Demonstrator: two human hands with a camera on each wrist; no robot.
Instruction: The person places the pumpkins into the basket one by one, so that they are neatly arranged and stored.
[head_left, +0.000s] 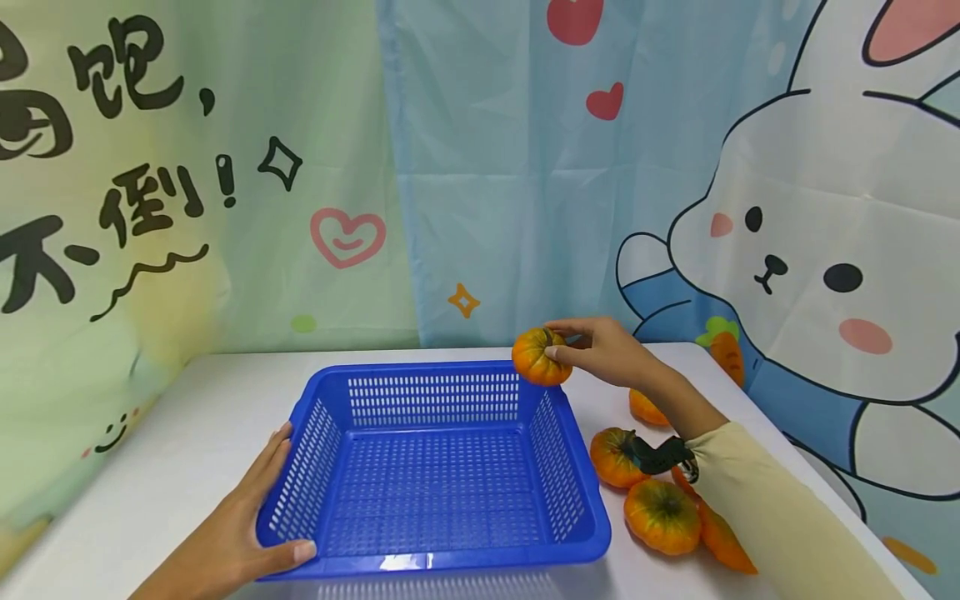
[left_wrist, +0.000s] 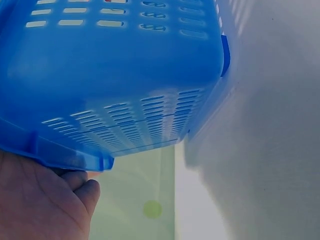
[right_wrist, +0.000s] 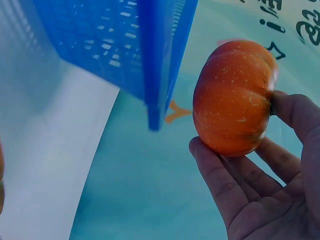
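Observation:
A blue plastic basket (head_left: 442, 492) with slotted walls stands on the table, its inside bare. My left hand (head_left: 240, 525) holds its near left corner, thumb over the rim and fingers along the outer left side. From the left wrist view, that hand (left_wrist: 45, 200) lies against the underside of the rim (left_wrist: 75, 162). Over the basket's far right corner, my right hand (head_left: 603, 350) pinches a small orange pumpkin (head_left: 536, 358) between thumb and fingers. The right wrist view shows the pumpkin (right_wrist: 235, 97) raised beside the rim, the thumb at its stem side.
To the right of the basket lie several more pumpkins, among them one near the front (head_left: 662, 517), one behind it (head_left: 617, 458) and one farther back (head_left: 647, 408). The right sleeve (head_left: 780, 508) partly covers the group. A printed curtain (head_left: 480, 167) hangs behind the white table (head_left: 217, 400).

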